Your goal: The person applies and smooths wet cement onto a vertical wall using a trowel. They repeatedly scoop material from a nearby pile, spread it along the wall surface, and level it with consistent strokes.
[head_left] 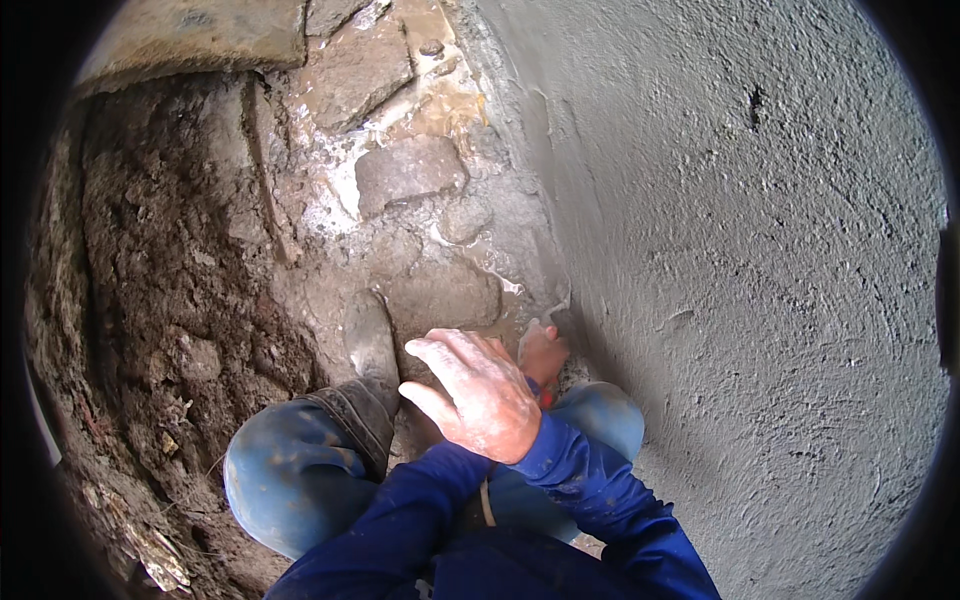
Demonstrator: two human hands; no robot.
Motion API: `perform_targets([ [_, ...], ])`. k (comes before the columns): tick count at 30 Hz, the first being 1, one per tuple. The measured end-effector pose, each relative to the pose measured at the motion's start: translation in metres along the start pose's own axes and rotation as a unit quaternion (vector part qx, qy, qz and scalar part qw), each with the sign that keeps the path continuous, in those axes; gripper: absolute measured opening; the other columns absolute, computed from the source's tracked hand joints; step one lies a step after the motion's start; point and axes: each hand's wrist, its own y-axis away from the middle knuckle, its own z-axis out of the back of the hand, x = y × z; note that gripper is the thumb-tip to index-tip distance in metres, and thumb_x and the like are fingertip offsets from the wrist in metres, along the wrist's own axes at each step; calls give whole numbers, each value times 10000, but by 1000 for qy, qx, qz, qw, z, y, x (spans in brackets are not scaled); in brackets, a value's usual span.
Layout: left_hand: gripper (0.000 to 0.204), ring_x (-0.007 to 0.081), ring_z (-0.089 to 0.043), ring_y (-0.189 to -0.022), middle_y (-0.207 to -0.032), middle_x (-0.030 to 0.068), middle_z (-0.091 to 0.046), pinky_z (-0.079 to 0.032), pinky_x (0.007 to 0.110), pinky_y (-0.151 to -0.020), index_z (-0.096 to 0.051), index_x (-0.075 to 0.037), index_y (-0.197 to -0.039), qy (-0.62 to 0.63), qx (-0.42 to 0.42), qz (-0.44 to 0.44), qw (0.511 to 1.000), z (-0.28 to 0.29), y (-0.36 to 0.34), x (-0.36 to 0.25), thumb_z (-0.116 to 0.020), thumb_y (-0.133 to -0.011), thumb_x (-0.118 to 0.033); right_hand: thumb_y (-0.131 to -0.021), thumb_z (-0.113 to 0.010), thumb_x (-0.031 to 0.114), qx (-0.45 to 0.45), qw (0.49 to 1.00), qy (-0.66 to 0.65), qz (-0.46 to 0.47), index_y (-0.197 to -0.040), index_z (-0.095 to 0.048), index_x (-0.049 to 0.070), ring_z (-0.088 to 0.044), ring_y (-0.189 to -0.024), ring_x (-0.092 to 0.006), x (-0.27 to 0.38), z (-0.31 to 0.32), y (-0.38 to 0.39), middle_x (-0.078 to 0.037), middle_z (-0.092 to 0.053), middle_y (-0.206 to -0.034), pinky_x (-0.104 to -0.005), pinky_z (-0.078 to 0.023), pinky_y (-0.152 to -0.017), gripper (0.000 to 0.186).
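Note:
My right hand (480, 390), whitened with dried mortar, is held over my left forearm with its fingers stretched out and the thumb apart. Nothing shows in it. Beyond and partly beneath it, my left hand (542, 354) reaches low to the foot of the grey plastered wall (760, 300). Its visible fingers look curled, and what they hold is hidden. A small red-orange piece (547, 397) shows beside that hand, too covered to name. Fresh, wet-looking plaster coats the wall, smoother along its lower edge.
My bent knees in muddy blue trousers (290, 475) and a dark boot (368, 340) are close below. Flat stones (410, 172) set in wet, puddled mortar run along the wall. Loose brown soil (180, 270) lies left, and a stone slab (195, 35) stands at far left.

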Motion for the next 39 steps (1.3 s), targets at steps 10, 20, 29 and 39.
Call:
perform_targets([
  [10, 299, 175, -568, -577, -697, 69, -584, -479, 344, -543, -548, 110, -889, 192, 61, 34, 979, 21, -1, -5, -672, -687, -72, -838, -711, 241, 26, 1000, -13, 10, -1168, -604, 49, -581, -1060, -340, 7, -8, -6, -156, -614, -1135, -421, -452, -912, 396],
  [20, 157, 129, -516, -463, -587, 31, -539, -430, 304, -421, -536, -66, -707, 346, 183, 106, 914, 30, -29, 18, -678, -733, -5, -848, -702, 258, 50, 999, -2, 2, -1182, -595, 49, -577, -1082, -341, -4, -18, -9, -159, -610, -1154, -421, -444, -933, 408],
  [29, 171, 132, -504, -464, -593, 27, -520, -407, 305, -408, -521, -78, -713, 364, 203, 117, 901, 36, -12, 10, -676, -754, -18, -846, -684, 261, 25, 999, -17, 26, -1145, -591, 61, -576, -1032, -318, -5, -22, -10, -132, -605, -1109, -422, -444, -887, 372],
  [39, 210, 140, -482, -462, -617, 31, -491, -394, 321, -397, -444, -110, -753, 409, 185, 112, 887, 48, -6, -48, -633, -772, -20, -837, -714, 244, 54, 999, -2, -3, -1191, -598, 60, -578, -1083, -347, -4, -10, -3, -164, -609, -1162, -432, -454, -923, 416],
])
